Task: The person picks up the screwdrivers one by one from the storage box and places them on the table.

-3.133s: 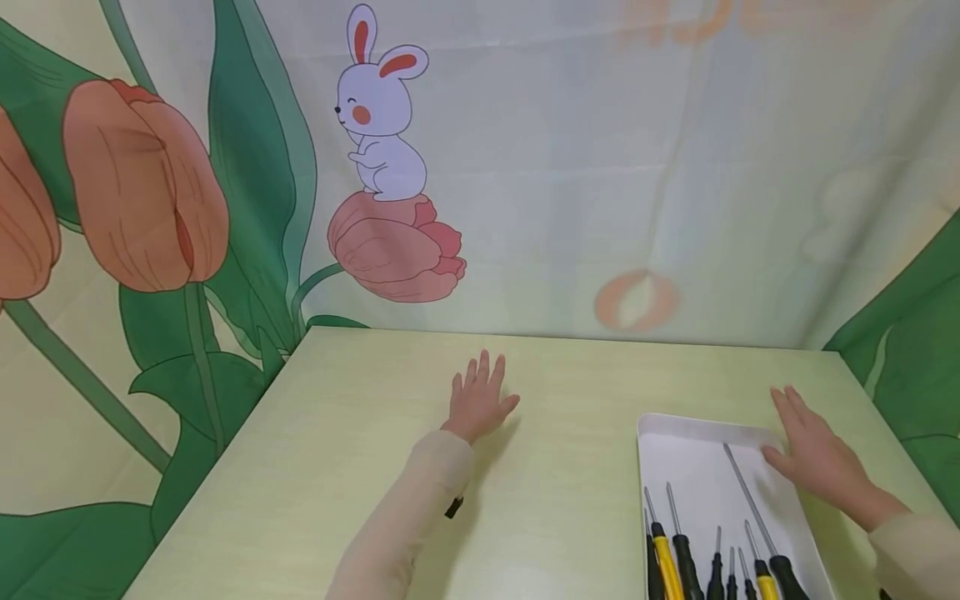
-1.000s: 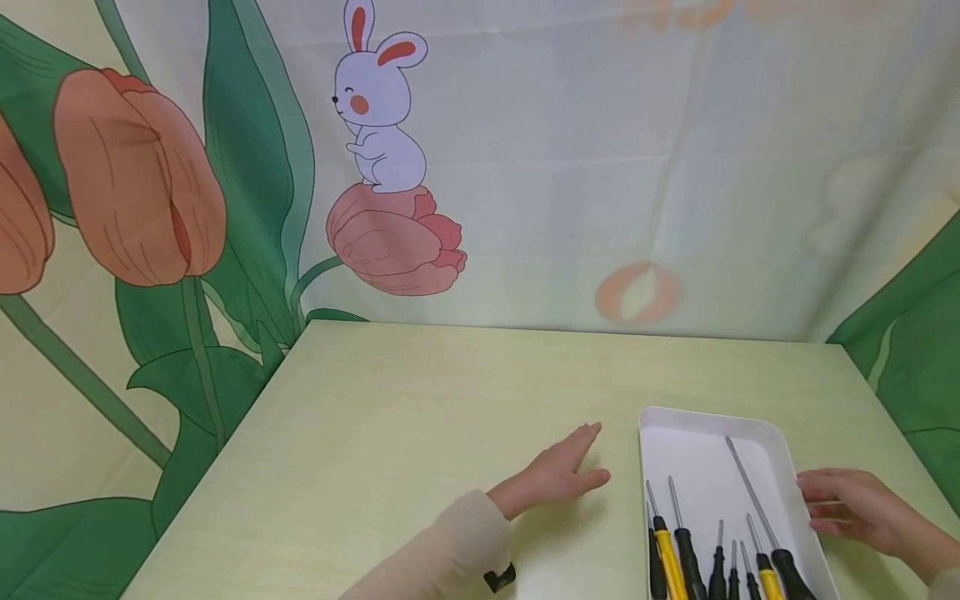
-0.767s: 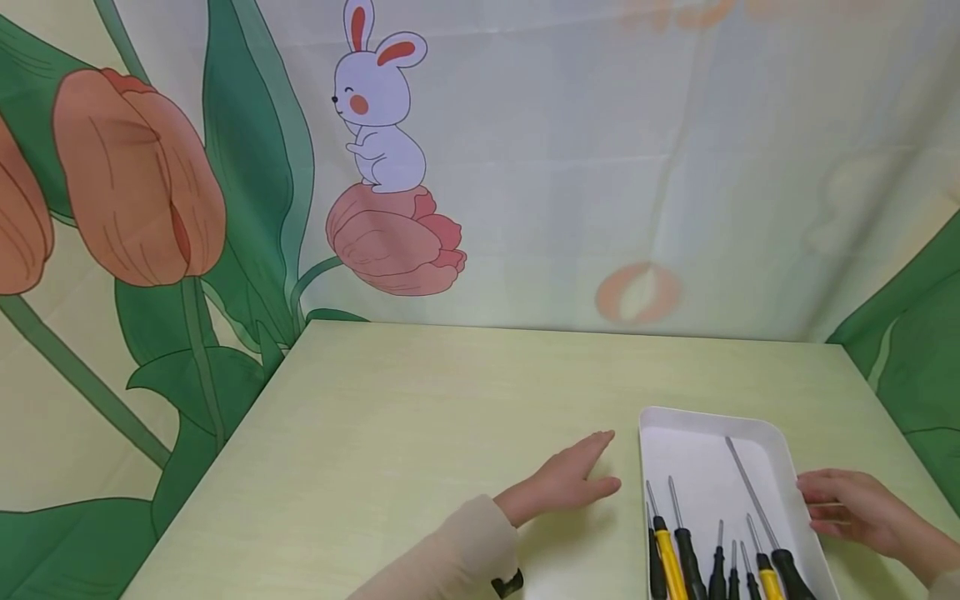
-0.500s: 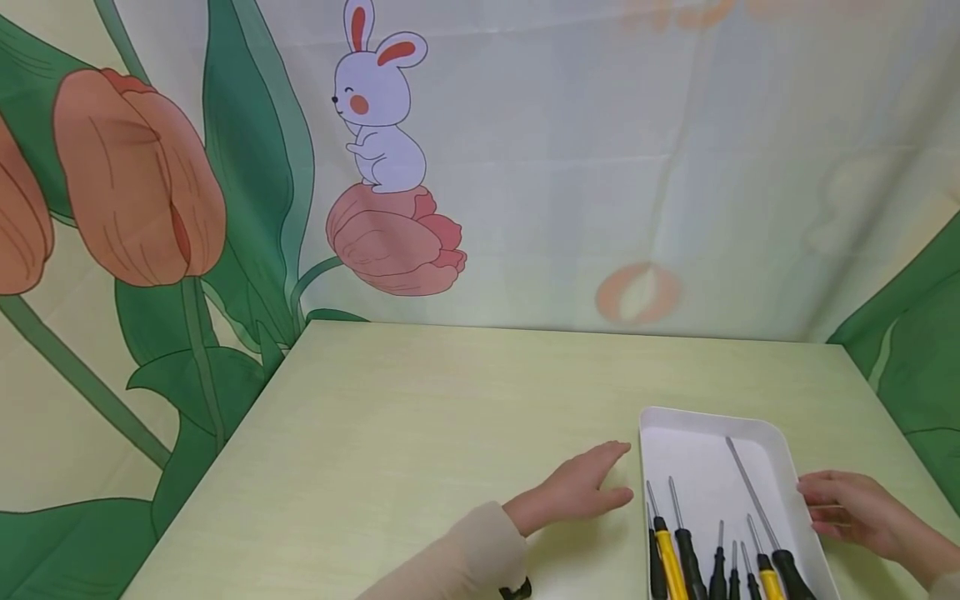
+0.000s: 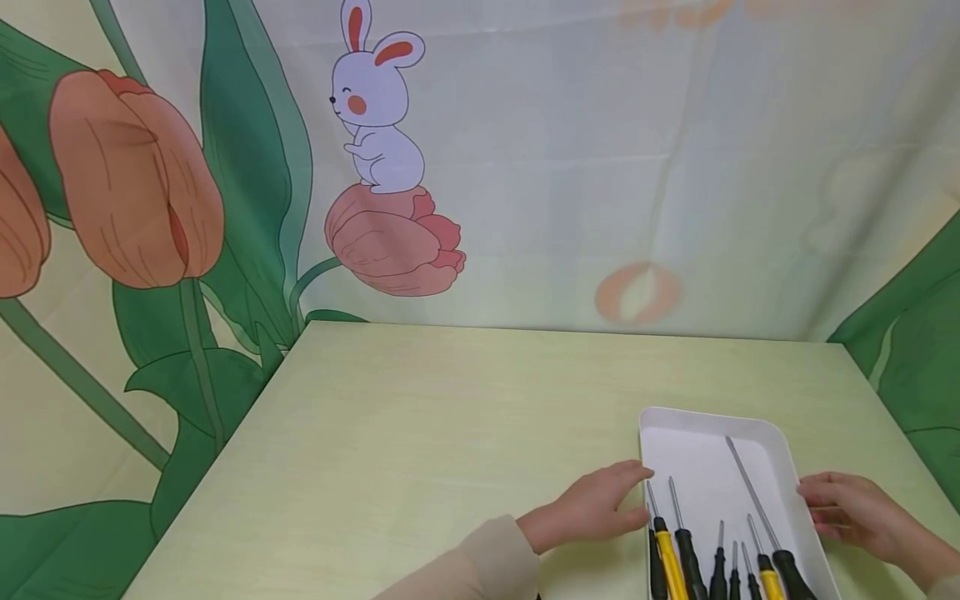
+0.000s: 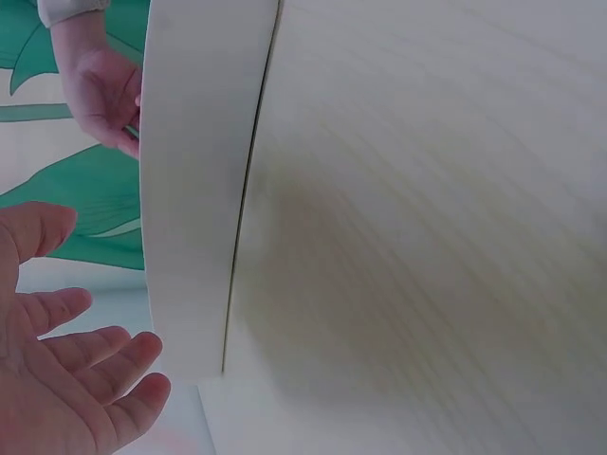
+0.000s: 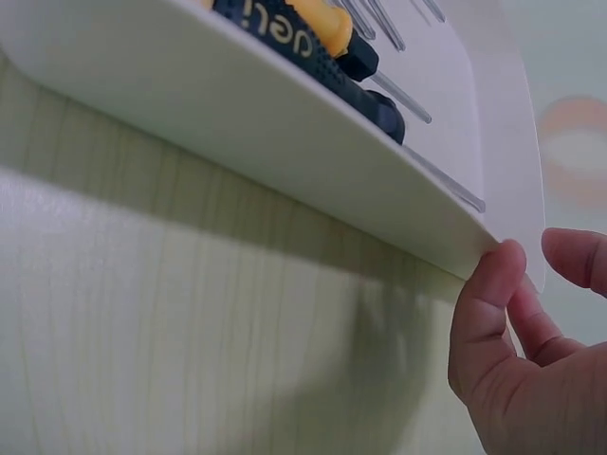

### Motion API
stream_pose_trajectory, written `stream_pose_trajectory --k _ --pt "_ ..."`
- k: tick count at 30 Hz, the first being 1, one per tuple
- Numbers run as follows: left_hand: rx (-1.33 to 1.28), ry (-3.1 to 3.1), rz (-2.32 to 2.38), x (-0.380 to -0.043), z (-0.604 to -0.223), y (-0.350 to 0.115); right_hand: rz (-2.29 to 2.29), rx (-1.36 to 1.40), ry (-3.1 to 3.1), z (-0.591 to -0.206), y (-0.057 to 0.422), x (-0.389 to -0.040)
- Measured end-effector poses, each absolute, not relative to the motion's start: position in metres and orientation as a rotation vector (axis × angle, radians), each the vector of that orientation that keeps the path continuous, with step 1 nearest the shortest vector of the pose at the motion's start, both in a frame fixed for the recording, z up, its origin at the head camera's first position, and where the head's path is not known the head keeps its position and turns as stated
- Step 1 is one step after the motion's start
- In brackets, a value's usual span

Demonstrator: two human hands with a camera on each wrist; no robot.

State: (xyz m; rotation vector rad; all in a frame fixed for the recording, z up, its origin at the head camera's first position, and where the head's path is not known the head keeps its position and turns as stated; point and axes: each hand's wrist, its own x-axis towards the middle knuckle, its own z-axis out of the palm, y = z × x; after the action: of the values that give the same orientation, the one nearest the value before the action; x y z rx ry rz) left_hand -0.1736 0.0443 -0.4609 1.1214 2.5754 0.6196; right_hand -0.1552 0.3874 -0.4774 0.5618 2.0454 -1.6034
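White tray (image 5: 697, 437): is resting on the desk (image 5: 420, 417), toward the right side, its near end running past the bottom edge of the head view.
Left grip (image 5: 588, 510): is hovering at the tray's left wall, fingers extending loosely and thumb standing apart, so it is spread; whether the fingertips are touching the rim, I cannot tell.
Right grip (image 5: 862, 512): is resting bent fingers against the outside of the tray's right wall; the right wrist view is showing one fingertip touching that wall and another digit standing apart from it, so this one is spread as well.
Yellow-and-black screwdrivers (image 5: 670, 562): two are lying in the tray, one toward each side, shafts pointing away from the person.
Black screwdrivers (image 5: 690, 567): six are lying in the tray too, the smaller ones sitting in the middle.
Long-shafted screwdriver (image 5: 791, 575): is lying nearest the right wall among the black ones, slanting toward the far left.
Sleeve (image 5: 498, 554): is covering the left forearm in pale beige.
Backdrop (image 5: 540, 208): is hanging behind the desk, showing a rabbit (image 5: 390, 158) sitting on a pink flower.
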Motion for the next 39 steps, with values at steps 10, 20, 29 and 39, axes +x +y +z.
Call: stream_pose_trajectory --k 10,20,29,39 --pt "1.176 2.543 0.575 -0.167 -0.462 0.050 -1.603 0.537 2.084 -0.486 0.389 -0.150" --pt "1.293 2.578 0.421 -0.160 -0.470 0.056 -1.579 0.558 2.098 -0.495 0.392 -0.151" --pt "1.416 2.769 0.097 -0.153 -0.476 0.060 -1.580 0.575 2.079 -0.493 0.391 -0.151" --pt "1.415 2.872 -0.079 -0.145 -0.479 0.068 -1.557 0.624 2.054 -0.486 0.386 -0.154"
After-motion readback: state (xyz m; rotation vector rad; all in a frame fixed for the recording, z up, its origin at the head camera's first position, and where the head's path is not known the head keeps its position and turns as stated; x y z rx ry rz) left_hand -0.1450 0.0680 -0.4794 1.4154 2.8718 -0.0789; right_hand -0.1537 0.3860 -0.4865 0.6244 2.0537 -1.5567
